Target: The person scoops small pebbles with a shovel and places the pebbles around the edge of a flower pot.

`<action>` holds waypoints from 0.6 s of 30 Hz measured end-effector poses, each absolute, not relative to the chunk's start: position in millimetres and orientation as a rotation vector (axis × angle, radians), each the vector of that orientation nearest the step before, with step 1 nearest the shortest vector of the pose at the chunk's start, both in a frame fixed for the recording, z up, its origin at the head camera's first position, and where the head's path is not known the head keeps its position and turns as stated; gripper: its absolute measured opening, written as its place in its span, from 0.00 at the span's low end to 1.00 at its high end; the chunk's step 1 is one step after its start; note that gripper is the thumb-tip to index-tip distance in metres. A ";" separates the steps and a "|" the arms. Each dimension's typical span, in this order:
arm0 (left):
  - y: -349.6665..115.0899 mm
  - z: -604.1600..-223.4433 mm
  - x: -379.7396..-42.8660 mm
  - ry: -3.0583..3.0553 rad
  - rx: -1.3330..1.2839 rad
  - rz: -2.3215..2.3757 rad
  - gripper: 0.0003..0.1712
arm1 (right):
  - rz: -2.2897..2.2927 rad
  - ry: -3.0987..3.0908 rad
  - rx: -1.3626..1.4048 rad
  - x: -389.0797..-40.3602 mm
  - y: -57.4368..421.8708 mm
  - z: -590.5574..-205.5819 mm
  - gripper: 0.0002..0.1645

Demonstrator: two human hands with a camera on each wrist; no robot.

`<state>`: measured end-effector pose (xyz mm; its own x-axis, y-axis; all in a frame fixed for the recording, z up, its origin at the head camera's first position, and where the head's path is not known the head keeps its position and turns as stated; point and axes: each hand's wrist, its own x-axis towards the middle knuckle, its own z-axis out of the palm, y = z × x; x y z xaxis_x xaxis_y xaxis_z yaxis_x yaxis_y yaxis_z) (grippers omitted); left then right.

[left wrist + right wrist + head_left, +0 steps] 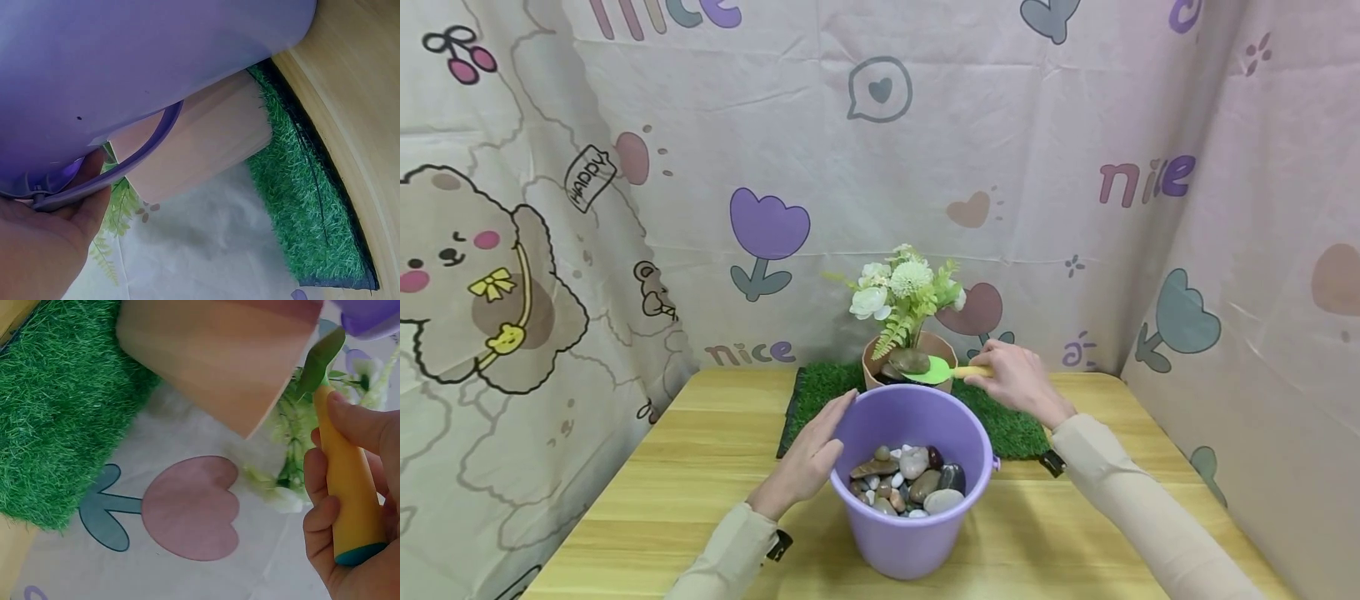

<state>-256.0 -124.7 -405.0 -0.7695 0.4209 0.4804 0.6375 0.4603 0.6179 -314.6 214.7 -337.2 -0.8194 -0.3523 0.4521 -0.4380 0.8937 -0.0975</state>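
Note:
My right hand (pixel 1017 379) grips the yellow handle of a small garden trowel (pixel 353 487). Its green blade (pixel 934 371) is over the rim of a peach flower pot (pixel 940 348), with a brownish stone (pixel 910 360) at its tip. White artificial flowers and green fern leaves (pixel 904 292) stand up from the pot. With fingers extended, my left hand (pixel 805 460) rests against the left side of a purple bucket (pixel 910 542), by the joint of its handle (pixel 147 147). Smooth stones (pixel 910 483) of mixed colours lie in the bucket.
The pot stands on a green artificial grass mat (pixel 827 392) at the back of the wooden table (pixel 700 467). The bucket is in front of the pot, overlapping it in the head view. A printed cloth (pixel 820 150) hangs behind and along both sides.

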 end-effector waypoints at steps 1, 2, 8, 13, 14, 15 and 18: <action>-124.7 -404.9 -255.8 -2.454 -0.910 -1.203 0.42 | 0.269 -2.637 0.586 -317.4 213.8 -338.3 0.18; -124.8 -404.9 -255.6 -2.455 -0.910 -1.204 0.42 | 0.260 -2.645 0.598 -320.1 212.9 -339.2 0.18; -124.8 -404.5 -255.6 -2.461 -0.909 -1.205 0.42 | 0.238 -2.646 0.670 -331.2 205.2 -340.6 0.15; -124.8 -404.3 -255.2 -2.461 -0.905 -1.214 0.42 | 0.179 -2.636 0.726 -337.0 199.4 -339.9 0.14; -124.7 -404.2 -255.1 -2.460 -0.905 -1.217 0.42 | 0.169 -2.637 0.732 -338.0 198.3 -339.8 0.14; -124.6 -404.2 -255.1 -2.459 -0.905 -1.218 0.42 | 0.159 -2.637 0.737 -339.4 197.3 -339.9 0.14; -124.2 -404.7 -255.3 -2.458 -0.907 -1.214 0.42 | 0.140 -2.646 0.748 -342.1 193.6 -339.3 0.12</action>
<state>-255.3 -124.2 -404.7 -0.7739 0.4203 0.4737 0.6316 0.4582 0.6254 -342.1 193.6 -339.3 -0.7833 -0.4837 0.3904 -0.5223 0.8527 0.0087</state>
